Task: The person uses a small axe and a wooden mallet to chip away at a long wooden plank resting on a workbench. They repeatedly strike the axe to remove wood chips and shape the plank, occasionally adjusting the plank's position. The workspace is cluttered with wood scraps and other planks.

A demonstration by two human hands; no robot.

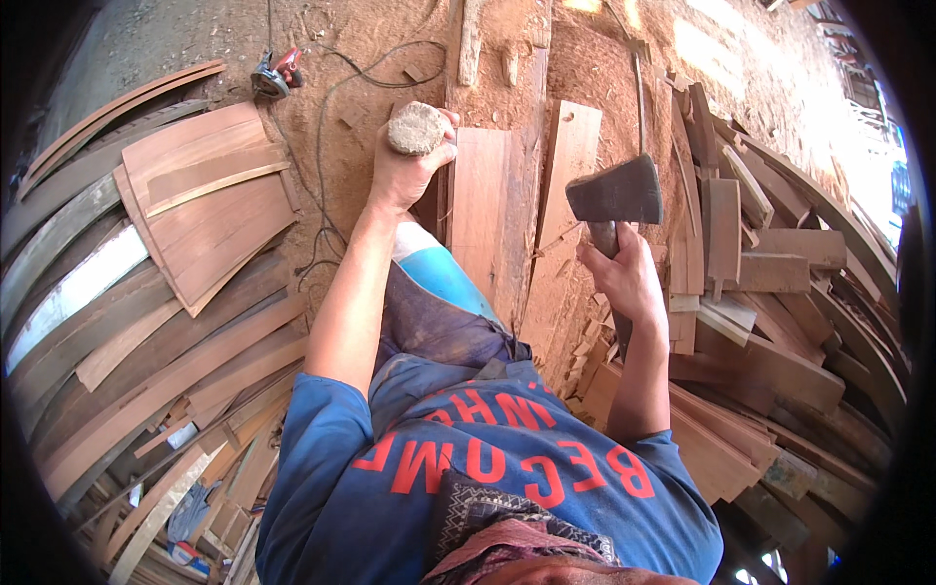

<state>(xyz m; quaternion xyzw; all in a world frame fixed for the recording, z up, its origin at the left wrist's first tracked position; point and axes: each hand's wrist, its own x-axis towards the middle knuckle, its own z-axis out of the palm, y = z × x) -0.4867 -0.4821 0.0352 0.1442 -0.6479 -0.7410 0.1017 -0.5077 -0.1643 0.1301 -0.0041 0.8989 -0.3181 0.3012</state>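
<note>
- The left hand (398, 180) was closed around a round-ended piece (416, 130), raised beside the left edge of the long plank (492, 100). From where I stood only its pale, rough end showed; its length was hidden beneath that end, and I couldn't tell how far down it ran.
- The right hand (624, 271) gripped a hatchet (616, 193) by the handle just under the dark head, out past the long plank's right edge. The fist covered part of the handle, and its lower end slipped behind the wrist.
- A reddish board (480, 190) lay along the long plank's left edge, its near end hard to make out by the person's knee.
- Two short wooden pieces (470, 44) sat toward the long plank's far end, one cut off by the top of the view.
- Beyond the right edge lay a paler board (565, 185) with a hole near its far corner.
- On the sawdust-strewn floor (380, 54), off to the left, stood a red power tool (280, 74), too small to identify surely; a dark cord (322, 122) looped nearby, partly lost behind the left arm.
- Wood piles (205, 356) crowded both sides, many lengths overlapping, their outer ends fading into the dark rim.
</note>
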